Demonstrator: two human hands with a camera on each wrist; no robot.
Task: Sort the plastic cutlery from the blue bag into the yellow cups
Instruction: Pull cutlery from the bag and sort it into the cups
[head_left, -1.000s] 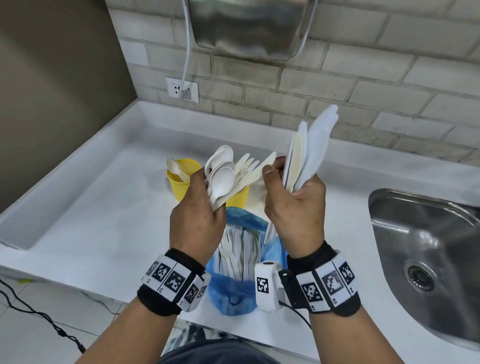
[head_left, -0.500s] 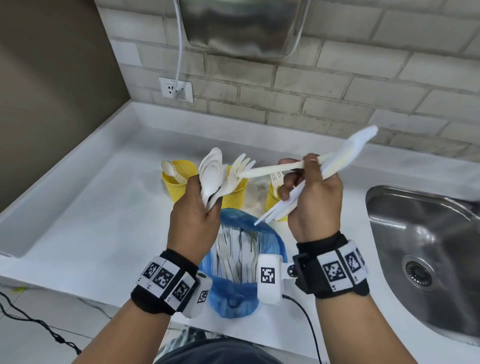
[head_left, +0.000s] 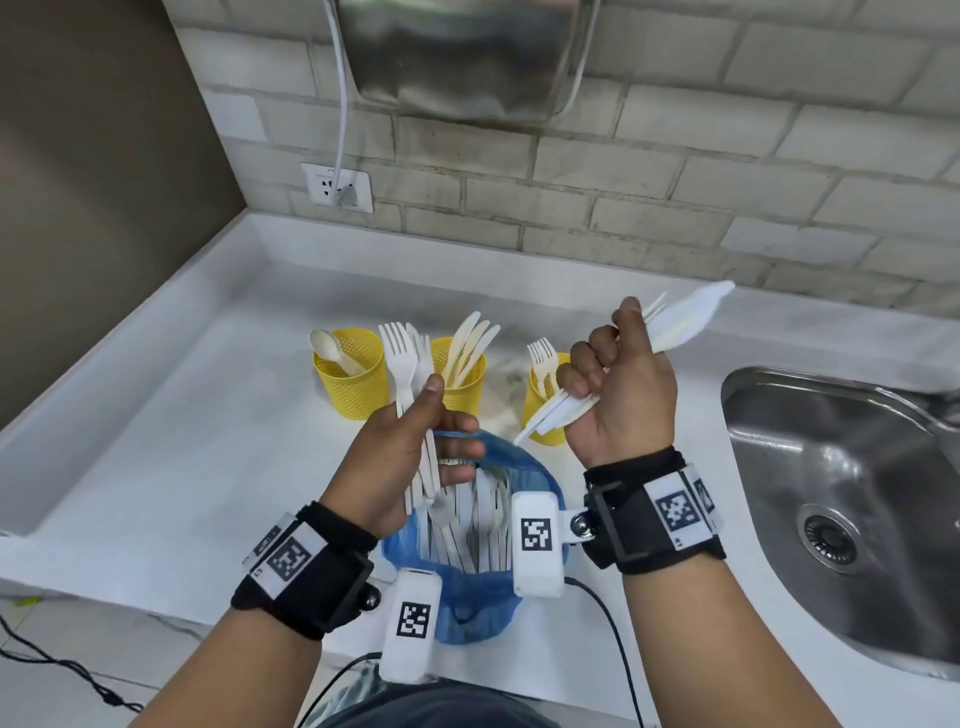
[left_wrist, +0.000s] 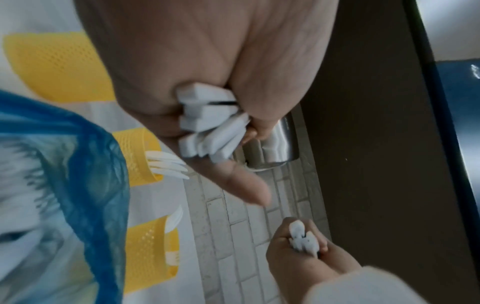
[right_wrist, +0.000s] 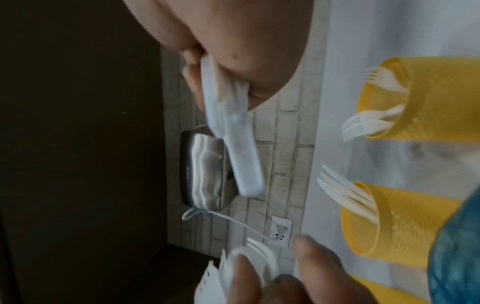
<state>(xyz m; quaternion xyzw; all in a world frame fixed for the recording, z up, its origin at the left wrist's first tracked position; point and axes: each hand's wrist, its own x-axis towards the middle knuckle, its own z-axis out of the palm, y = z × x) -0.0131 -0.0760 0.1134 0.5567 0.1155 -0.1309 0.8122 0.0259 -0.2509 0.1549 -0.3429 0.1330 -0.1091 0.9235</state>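
Note:
My left hand (head_left: 415, 447) grips a bundle of white forks (head_left: 402, 364) upright above the blue bag (head_left: 467, 613); in the right wrist view a spoon bowl (right_wrist: 249, 259) shows in that bundle. To the right, my right hand (head_left: 613, 389) holds several white knives (head_left: 685, 322), blades slanting up and right. The open bag holds more cutlery. Behind it stand three yellow mesh cups: the left cup (head_left: 353, 389) has a spoon, the middle cup (head_left: 462, 395) has knives, the right cup (head_left: 540, 410) has forks. The left wrist view shows the handle ends (left_wrist: 207, 123) in my palm.
A steel sink (head_left: 841, 499) lies at the right of the white counter (head_left: 156, 441). Behind it, a brick wall carries a socket (head_left: 337, 187) and a steel dispenser (head_left: 462, 57). A cable (head_left: 608, 623) runs from my right wrist camera over the counter's front edge.
My right hand drew a knife out of the left bundle and swung its knives from upright to slanting right. The hands moved apart; the left bundle turned, its forks now facing me.

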